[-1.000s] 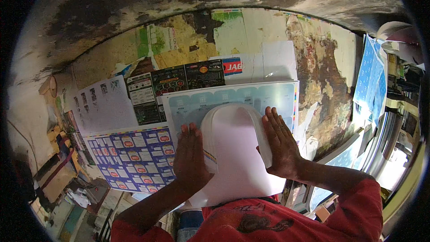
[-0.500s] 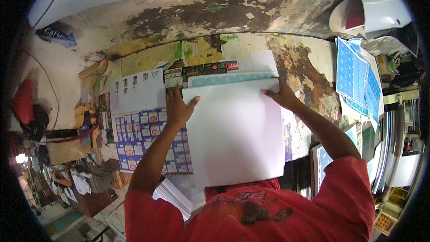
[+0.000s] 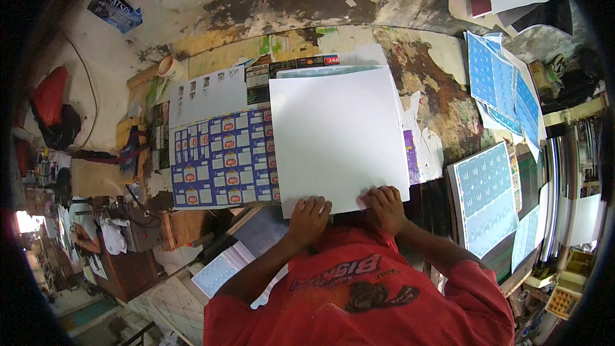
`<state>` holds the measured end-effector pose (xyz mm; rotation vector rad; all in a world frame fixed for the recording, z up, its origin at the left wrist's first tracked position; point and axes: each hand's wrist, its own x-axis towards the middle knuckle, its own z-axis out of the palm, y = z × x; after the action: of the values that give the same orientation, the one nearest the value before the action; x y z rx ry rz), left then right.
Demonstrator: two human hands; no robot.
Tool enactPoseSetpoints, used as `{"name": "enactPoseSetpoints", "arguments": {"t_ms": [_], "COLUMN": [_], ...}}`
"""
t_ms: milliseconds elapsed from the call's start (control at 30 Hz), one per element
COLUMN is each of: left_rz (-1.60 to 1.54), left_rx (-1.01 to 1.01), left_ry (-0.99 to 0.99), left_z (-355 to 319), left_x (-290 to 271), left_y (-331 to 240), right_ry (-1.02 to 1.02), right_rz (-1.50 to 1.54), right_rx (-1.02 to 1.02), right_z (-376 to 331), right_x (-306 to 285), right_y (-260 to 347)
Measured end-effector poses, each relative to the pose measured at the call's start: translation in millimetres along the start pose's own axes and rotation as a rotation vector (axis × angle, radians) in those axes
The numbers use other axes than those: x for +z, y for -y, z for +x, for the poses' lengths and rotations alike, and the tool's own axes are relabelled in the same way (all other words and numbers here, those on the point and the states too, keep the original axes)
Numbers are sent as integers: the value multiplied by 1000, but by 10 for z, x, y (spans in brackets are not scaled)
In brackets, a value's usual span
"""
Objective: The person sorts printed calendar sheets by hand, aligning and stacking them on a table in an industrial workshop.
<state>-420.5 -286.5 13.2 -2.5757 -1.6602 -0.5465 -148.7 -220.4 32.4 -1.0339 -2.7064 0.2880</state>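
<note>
A large white sheet lies on the table in front of me, with further sheet edges showing along its right side. A pale blue printed sheet shows past its far edge. At the near left corner my left hand is closed over the paper's edge, fingers curled on top. My right hand grips the same near edge close to the right corner. Both thumbs are largely hidden. Left of the paper lies a blue printed sheet with rows of labels.
Blue printed sheets hang at the far right, and more lie in a light blue stack on the right. Below the table on the left is a pile of sheets. A stained wall rises behind. A person's arm shows far left.
Both hands have moved from the white paper's far corners to its near edge. The view has shifted, uncovering more of the blue label sheet and the stack on the right.
</note>
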Motion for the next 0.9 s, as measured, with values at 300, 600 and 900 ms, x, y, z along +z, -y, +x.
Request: {"name": "enactPoseSetpoints", "arguments": {"t_ms": [300,600,900], "left_rz": [-16,-144,-204], "left_rx": [16,-55,-302], "left_ry": [-64,18,306], "left_z": [311,1704,1952], "left_x": [-503,-1005,-123], "left_y": [152,1087,1545], "right_ry": [-148,-118,475], "right_rz": [-73,-103,10], "right_rx": [61,9,285], "right_z": [186,1696,2496], "right_x": [-239,-1110,-538], "right_y": [127,-607,-1068]}}
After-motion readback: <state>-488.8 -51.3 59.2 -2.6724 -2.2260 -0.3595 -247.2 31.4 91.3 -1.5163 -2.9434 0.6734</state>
